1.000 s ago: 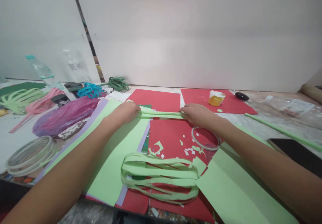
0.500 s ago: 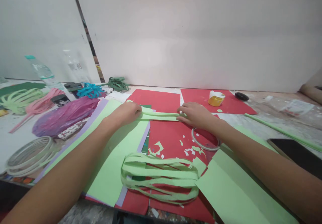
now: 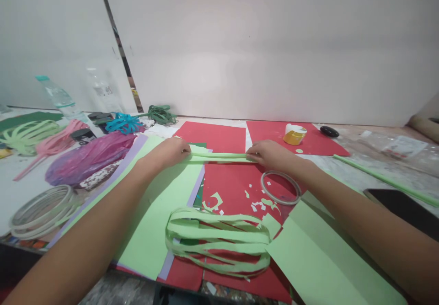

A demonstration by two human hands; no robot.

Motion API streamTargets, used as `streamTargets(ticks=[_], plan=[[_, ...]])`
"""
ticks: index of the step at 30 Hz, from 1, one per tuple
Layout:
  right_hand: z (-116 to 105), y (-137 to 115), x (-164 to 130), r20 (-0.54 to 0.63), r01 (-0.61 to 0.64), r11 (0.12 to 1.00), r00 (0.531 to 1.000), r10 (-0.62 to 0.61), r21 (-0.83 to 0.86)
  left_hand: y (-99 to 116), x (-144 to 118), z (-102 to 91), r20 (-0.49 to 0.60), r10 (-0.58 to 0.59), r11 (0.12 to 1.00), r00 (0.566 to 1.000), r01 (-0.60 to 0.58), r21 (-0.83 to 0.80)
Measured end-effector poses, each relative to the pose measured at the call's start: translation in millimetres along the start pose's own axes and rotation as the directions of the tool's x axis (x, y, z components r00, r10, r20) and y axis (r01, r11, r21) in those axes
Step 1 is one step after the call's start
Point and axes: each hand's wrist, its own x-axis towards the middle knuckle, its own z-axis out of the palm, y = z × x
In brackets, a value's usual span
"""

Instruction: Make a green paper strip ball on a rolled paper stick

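A narrow folded strip of light green paper (image 3: pixel 219 157) lies across the red sheets (image 3: pixel 236 184). My left hand (image 3: pixel 168 152) pinches its left end. My right hand (image 3: pixel 270 155) presses down on its right end. Both forearms reach in from the bottom corners. Just right of and below my right hand lies a ring of tape (image 3: pixel 280 187). Near the front edge sits a bundle of looped green paper strips (image 3: pixel 219 241), with small green and white cuttings above it.
Large green sheets (image 3: pixel 161 213) lie under my left arm and at the lower right. A glue pot (image 3: pixel 295 134) and a black lid (image 3: pixel 329 131) stand at the back. Left: purple bag (image 3: pixel 87 157), paper flowers, bottle (image 3: pixel 58 97), tape rolls (image 3: pixel 43 210). A green stick (image 3: pixel 384 179) lies right.
My right hand slid left along the strip and then back right; the strip now lies flatter and thinner. My left hand stayed at the left end.
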Motion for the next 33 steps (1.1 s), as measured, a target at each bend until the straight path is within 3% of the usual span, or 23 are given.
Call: streamTargets(ticks=[7, 17, 28, 33], plan=[[-5, 6, -2, 0.021, -0.043, 0.999, 0.999, 0.044, -0.019, -10, -5, -5.8, 0.034, -0.075, 0.997, 0.997, 0.075, 0.002], [-5, -3, -3, -0.016, 0.007, 1.000, 1.000, -0.007, 0.001, -30, -5, -1.8, 0.045, -0.162, 0.986, 0.986, 0.163, -0.020], [-6, 9, -3, -0.029, -0.041, 0.974, 0.998, 0.048, 0.222, -42, -7, 0.5, 0.023, -0.219, 0.974, 0.975, 0.220, -0.051], [-15, 21, -8, 0.087, -0.116, 0.875, 0.993, 0.085, 0.471, -46, -6, -0.2, 0.023, -0.220, 0.972, 0.975, 0.221, -0.082]])
